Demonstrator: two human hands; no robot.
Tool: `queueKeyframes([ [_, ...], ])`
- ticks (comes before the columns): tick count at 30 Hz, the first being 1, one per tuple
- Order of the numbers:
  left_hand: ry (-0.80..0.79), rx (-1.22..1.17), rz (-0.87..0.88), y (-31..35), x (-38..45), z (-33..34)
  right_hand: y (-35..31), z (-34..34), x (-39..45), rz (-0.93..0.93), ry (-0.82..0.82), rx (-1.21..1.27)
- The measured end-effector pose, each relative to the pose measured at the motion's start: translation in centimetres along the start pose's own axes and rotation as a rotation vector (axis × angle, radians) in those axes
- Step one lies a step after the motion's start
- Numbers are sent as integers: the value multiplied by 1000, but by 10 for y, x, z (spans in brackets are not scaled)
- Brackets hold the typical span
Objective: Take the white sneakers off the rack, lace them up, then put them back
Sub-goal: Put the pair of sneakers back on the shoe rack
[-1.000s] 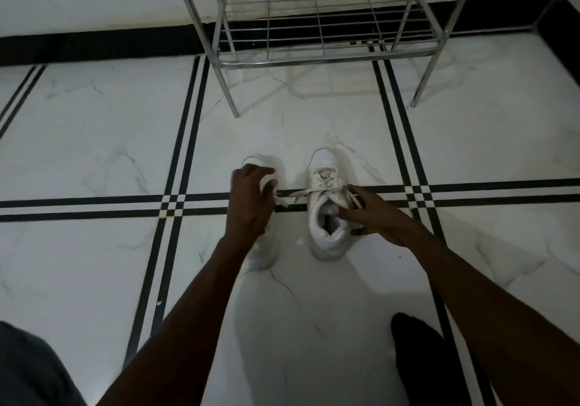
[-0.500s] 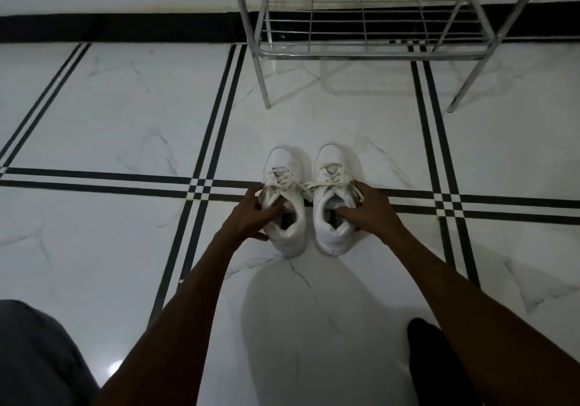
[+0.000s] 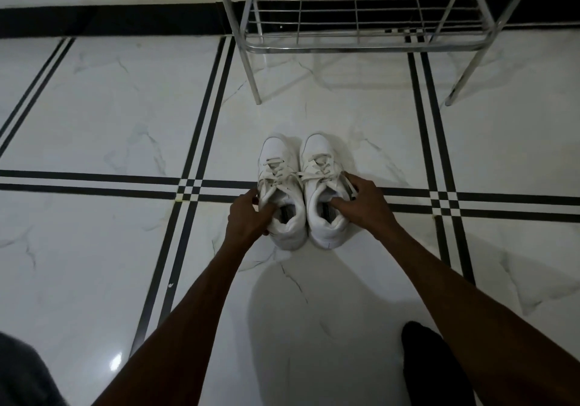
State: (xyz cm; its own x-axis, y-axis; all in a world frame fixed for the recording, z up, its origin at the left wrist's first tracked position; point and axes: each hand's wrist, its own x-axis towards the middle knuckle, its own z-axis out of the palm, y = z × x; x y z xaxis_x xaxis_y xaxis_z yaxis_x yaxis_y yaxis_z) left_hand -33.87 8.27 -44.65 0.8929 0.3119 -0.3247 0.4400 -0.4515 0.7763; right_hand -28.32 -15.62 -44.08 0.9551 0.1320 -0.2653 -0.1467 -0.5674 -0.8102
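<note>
Gripping both white sneakers (image 3: 301, 192) at once, the person is crouching over the pair, which is sitting side by side on the marble floor (image 3: 125, 123), toes pointing to 12 o'clock toward the metal rack (image 3: 361, 44).

Left hand (image 3: 248, 217) is curling round the collar of the left-hand shoe (image 3: 281, 192): thumb dipping into the opening, the other fingers wrapping its outer side at 9 o'clock. Right hand (image 3: 361, 201) is closing on the right-hand shoe (image 3: 323, 192) the same way, thumb hooking over the collar edge, fingers spreading along the outer flank at 3 o'clock. Neither hand is holding anything else.

Laces (image 3: 292, 176) are looking crossed and drawn over both tongues, loose ends trailing between the two shoes; whether bows are tied cannot be told. Judgement: lacing is appearing finished and the return to the rack is the step in hand.

Notes for doing it well:
- Pinching each collar firmly so the heels are not sagging on the lift.
- Keeping trailing lace ends clear of the rack's front rail and wires at 12 o'clock.
- Lifting both level, toes leading, onto the lower shelf, which is showing bare.
- Setting soles flat across the wires so neither shoe is tipping.
</note>
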Motion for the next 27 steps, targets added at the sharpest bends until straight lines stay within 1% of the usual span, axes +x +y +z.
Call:
queueKeyframes([
  [4, 32, 30, 59, 13, -6, -1, -8, -11, 1, 17, 13, 54],
  [6, 34, 30, 61, 26, -12, -8, -19, -20, -4, 32, 12, 81],
  [10, 20, 20, 94, 72, -34, -29, -56, -51, -30, 50, 18, 146],
  [15, -26, 21, 109, 163, -66, -68, -130, -125, -67, 28, 54, 180],
  [19, -22, 0, 49, 251, -90, -98, -196, -195, -86, 73, 77, 183],
  [21, -29, -9, 47, 298, -102, -114, -228, -232, -92, 82, 80, 196],
  [27, -9, -6, 36, 402, -107, -141, -299, -313, -84, 68, 71, 200],
])
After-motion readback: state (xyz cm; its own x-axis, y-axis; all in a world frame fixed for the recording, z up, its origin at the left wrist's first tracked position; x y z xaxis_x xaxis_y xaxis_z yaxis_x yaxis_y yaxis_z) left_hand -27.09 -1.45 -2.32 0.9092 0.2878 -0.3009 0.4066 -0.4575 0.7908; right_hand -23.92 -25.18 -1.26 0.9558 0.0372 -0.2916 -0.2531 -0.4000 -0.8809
